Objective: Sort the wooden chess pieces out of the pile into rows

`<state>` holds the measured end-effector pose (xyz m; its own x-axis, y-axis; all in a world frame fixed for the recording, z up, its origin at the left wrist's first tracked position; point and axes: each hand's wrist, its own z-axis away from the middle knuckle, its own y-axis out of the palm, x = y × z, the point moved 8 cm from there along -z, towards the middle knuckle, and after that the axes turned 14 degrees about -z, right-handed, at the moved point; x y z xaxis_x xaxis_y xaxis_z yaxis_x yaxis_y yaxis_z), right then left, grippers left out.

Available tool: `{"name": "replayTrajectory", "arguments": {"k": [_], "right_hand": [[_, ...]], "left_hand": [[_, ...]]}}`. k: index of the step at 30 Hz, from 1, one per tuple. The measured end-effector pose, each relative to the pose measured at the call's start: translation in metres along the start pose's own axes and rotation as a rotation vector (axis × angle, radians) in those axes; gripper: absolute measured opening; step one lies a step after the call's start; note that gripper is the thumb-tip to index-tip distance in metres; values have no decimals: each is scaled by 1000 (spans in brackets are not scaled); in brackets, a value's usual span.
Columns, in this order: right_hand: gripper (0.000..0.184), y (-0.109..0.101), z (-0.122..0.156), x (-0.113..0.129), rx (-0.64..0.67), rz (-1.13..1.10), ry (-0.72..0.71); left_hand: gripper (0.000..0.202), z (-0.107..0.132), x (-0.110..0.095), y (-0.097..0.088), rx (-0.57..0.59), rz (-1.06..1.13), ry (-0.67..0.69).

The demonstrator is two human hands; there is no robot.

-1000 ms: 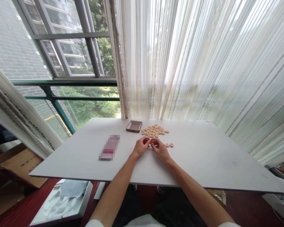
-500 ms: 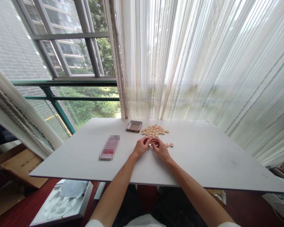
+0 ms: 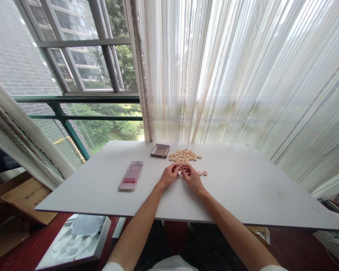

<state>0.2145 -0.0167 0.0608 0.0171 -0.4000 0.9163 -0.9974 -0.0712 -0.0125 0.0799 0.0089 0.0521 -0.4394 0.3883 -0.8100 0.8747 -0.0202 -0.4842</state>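
Note:
Close together over the middle of the white table, my left hand [image 3: 169,175] and my right hand [image 3: 191,177] both have their fingers curled round a small round Chinese chess piece [image 3: 181,168]. The fingertips partly hide it. Just beyond the hands lies a loose cluster of wooden Chinese chess pieces [image 3: 183,156], some with red characters and others showing plain faces. To the right of my right hand, a piece with a red character [image 3: 205,173] lies flat beside another that the hand partly covers.
A shallow open box [image 3: 160,155] stands at the back of the table [image 3: 243,188], left of the cluster. A blurred-out pinkish flat object [image 3: 130,177] lies further left. Curtains [image 3: 228,75] hang behind. Below on the left are a white box [image 3: 76,241] and a cardboard box [image 3: 25,195].
The held piece shows a little more between my fingertips. My right hand has edged slightly right, covering more of the piece beside it. Everything else stays put.

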Motion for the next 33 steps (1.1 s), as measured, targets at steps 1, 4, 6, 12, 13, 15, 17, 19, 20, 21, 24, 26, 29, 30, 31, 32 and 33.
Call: {"name": "replayTrajectory", "arguments": {"k": [1, 4, 6, 12, 13, 15, 17, 19, 20, 21, 24, 26, 29, 30, 31, 32, 33], "right_hand": [[27, 0, 0, 0, 1, -2, 2], [27, 0, 0, 1, -2, -4, 3], [27, 0, 0, 1, -4, -8, 3], [28, -2, 0, -1, -13, -29, 22], [27, -2, 0, -1, -15, -29, 24], [26, -3, 0, -2, -20, -35, 27], [25, -4, -1, -4, -26, -53, 27], [24, -5, -1, -5, -32, -72, 34], [24, -5, -2, -6, -32, -80, 40], [24, -5, -2, -7, -30, -87, 48], [26, -5, -2, -9, -29, -113, 68], [28, -5, -2, -9, -34, -126, 70], [31, -5, -3, -7, -37, -131, 64], [32, -6, -2, -6, -38, -129, 63], [33, -6, -2, -6, -40, -126, 64], [33, -6, -2, -5, -44, -121, 66], [34, -7, -2, -5, -50, -118, 68]], "left_hand": [[29, 0, 0, 0, -1, 1, 0], [29, 0, 0, 0, 1, 5, -4], [29, 1, 0, 0, 3, 7, -12], [29, 2, -2, 3, 26, 14, 11], [30, 3, -3, 4, 29, 14, 19], [30, 3, -5, 4, 31, 5, 33], [31, 3, -7, 3, 31, -7, 42], [31, 3, -8, 3, 30, -17, 51], [31, 3, -9, 3, 32, -22, 56], [31, 4, -10, 3, 35, -28, 61], [32, 4, -13, 3, 40, -45, 78], [32, 5, -13, 3, 40, -53, 85], [31, 5, -14, 2, 39, -60, 89], [31, 6, -14, 2, 39, -63, 90], [30, 6, -14, 2, 39, -67, 91], [29, 6, -14, 2, 40, -71, 94], [29, 6, -14, 3, 42, -74, 96]]}}
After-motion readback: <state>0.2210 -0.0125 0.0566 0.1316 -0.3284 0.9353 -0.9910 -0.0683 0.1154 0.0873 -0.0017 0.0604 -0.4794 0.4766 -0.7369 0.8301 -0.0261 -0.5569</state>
